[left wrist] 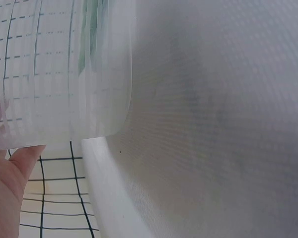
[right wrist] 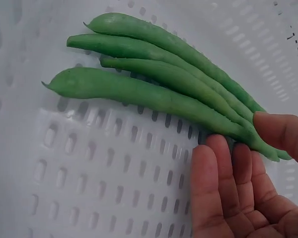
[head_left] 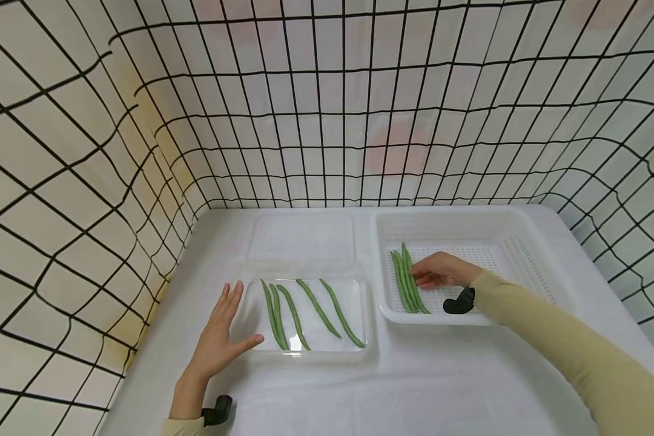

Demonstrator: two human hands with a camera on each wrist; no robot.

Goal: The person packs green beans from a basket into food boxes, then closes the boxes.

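Observation:
My left hand (head_left: 218, 342) is beside the left wall of a clear plastic container (head_left: 305, 356), fingers extended and thumb spread near its front corner. Inside lie several green beans (head_left: 318, 309), spaced out roughly side by side. In the left wrist view, the hand (left wrist: 7, 186) shows partly behind the container's clear wall (left wrist: 59, 114). My right hand (head_left: 444, 270) reaches into a white perforated basket (head_left: 528, 254). A bunch of green beans (right wrist: 154, 91) lies at the basket's left side. The right thumb (right wrist: 283, 131) and fingertips (right wrist: 204, 161) are right at one end of the bunch, on either side.
The container and basket stand side by side on a white-covered table (head_left: 414, 387). Black wire mesh (head_left: 343, 115) rises behind and on both sides, with pale cloth beyond it. A faint flat rectangular outline (head_left: 302, 233) shows behind the container. Both wrists carry small black cameras (head_left: 459, 301).

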